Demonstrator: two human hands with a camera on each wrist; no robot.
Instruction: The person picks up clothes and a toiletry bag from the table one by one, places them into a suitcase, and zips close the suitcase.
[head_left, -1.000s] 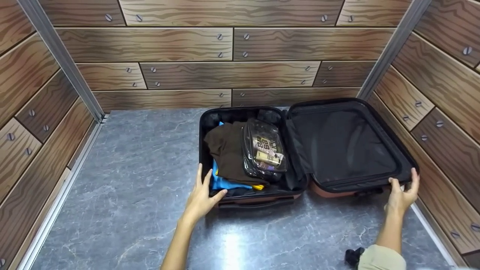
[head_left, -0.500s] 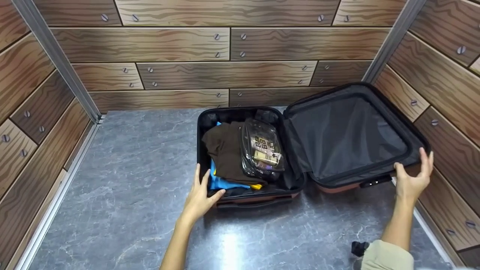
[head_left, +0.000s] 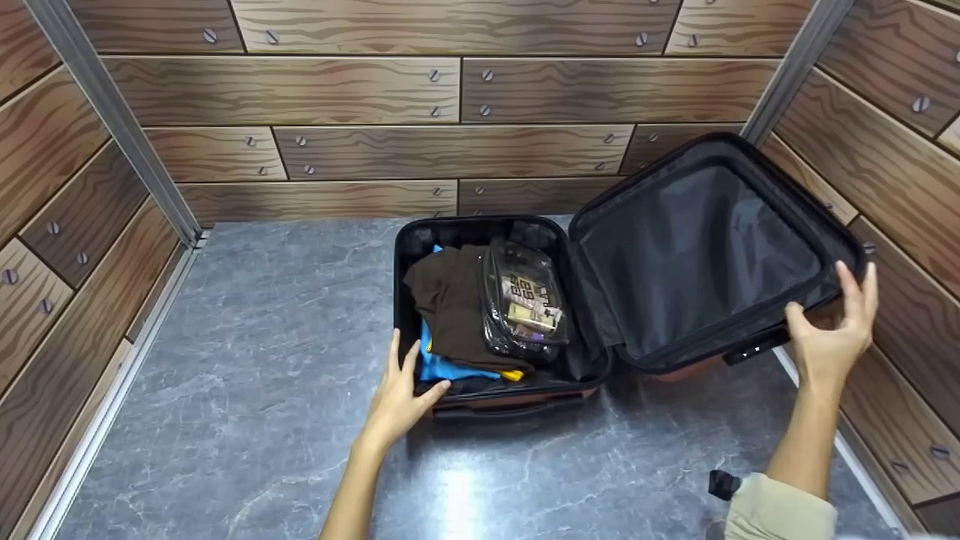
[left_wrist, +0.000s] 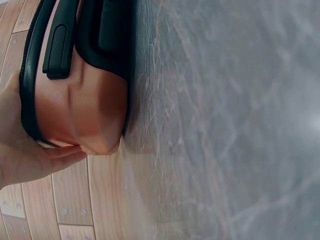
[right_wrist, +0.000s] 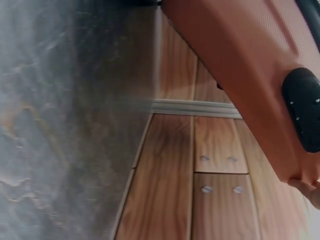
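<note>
An orange-brown hard-shell suitcase (head_left: 517,391) lies unfolded on the floor. Its black-lined lid (head_left: 697,262) tilts up at the right, held at the near corner by my right hand (head_left: 832,349). My left hand (head_left: 397,409) grips the near left corner of the base; in the left wrist view its fingers (left_wrist: 65,157) wrap the outside of the shell. Packed in the base are dark brown folded clothing (head_left: 454,300), blue fabric (head_left: 450,367) with a yellow edge underneath, and a clear black-trimmed pouch (head_left: 525,300) of small items. Only fingertips (right_wrist: 302,189) of my right hand show in the right wrist view.
Wood-patterned walls (head_left: 360,90) enclose the grey marbled floor (head_left: 285,315) at the back and both sides. The raised lid is close to the right wall (head_left: 907,300). A metal strip (head_left: 112,405) runs along the left wall's foot.
My right hand has risen and moved slightly right, lifting the lid from nearly flat to a tilt. My left hand keeps its place on the base corner. The packed things have not moved.
</note>
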